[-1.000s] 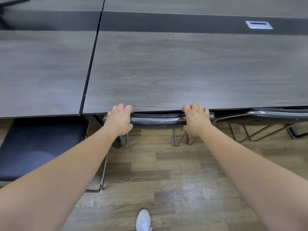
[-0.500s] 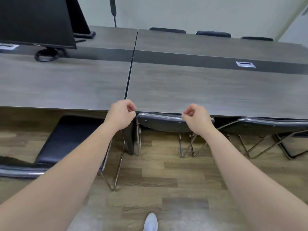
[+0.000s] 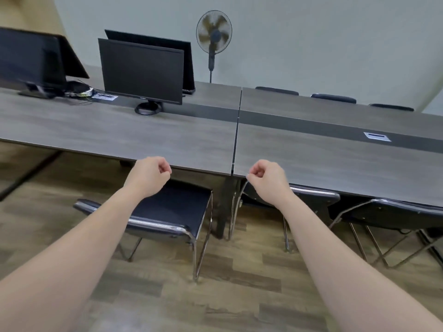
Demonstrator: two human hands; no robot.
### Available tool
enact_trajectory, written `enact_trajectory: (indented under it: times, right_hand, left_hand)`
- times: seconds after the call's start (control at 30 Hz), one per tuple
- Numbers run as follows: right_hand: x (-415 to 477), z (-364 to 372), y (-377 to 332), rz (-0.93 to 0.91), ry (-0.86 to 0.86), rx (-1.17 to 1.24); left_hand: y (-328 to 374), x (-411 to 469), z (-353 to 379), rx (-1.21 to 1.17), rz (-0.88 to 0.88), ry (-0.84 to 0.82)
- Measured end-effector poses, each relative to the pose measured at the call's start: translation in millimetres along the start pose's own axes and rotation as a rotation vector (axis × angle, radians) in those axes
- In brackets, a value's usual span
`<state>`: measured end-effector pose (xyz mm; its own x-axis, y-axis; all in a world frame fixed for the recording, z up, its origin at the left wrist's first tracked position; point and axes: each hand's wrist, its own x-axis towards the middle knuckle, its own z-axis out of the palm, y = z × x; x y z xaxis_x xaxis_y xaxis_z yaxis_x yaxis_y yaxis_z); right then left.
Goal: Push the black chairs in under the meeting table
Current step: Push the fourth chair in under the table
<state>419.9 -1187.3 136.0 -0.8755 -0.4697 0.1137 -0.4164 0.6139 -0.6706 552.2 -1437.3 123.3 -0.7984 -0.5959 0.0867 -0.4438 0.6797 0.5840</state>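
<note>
A long grey meeting table (image 3: 167,140) runs across the view. A black chair (image 3: 177,207) with a chrome frame stands pulled out on the left, its seat mostly clear of the table edge. To its right a second black chair (image 3: 314,197) is tucked in, only its backrest showing, and a third black chair (image 3: 393,213) sits tucked in further right. My left hand (image 3: 149,174) hovers loosely curled above the pulled-out chair's seat, holding nothing. My right hand (image 3: 267,179) is curled too, in front of the table edge above the second chair, apart from it.
Several black monitors (image 3: 141,70) stand on the far left part of the table. A standing fan (image 3: 213,34) is by the back wall. Three chair backs (image 3: 333,98) show on the far side. A table leg (image 3: 223,207) stands between the near chairs. The floor is wood plank.
Both hands have let go of the middle chair's backrest and lifted off it, fingers curling. The view has swung up and left, bringing the pulled-out left chair into view.
</note>
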Motion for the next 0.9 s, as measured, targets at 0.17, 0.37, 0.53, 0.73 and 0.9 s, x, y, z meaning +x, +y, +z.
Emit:
enact_trajectory:
  times: [0.17,0.37,0.53,0.73,0.9]
  right_hand:
    - [-6,57,-58,-0.008,-0.013,-0.001]
    - [-8,134,-132,0.069,-0.003,-0.012]
    - [2,187,-173,0.138,0.001,-0.014]
    - [10,234,-174,0.208,-0.067,-0.056]
    - [20,288,-137,0.260,-0.245,-0.256]
  left_hand:
    - [-63,-2,-40,0.052,0.006,-0.007]
    - [-155,22,-98,0.151,0.066,-0.094]
    - [-210,50,-126,0.210,0.102,-0.163]
    - [-265,76,-108,0.535,0.178,-0.369]
    - [-315,88,-52,0.752,0.284,-0.455]
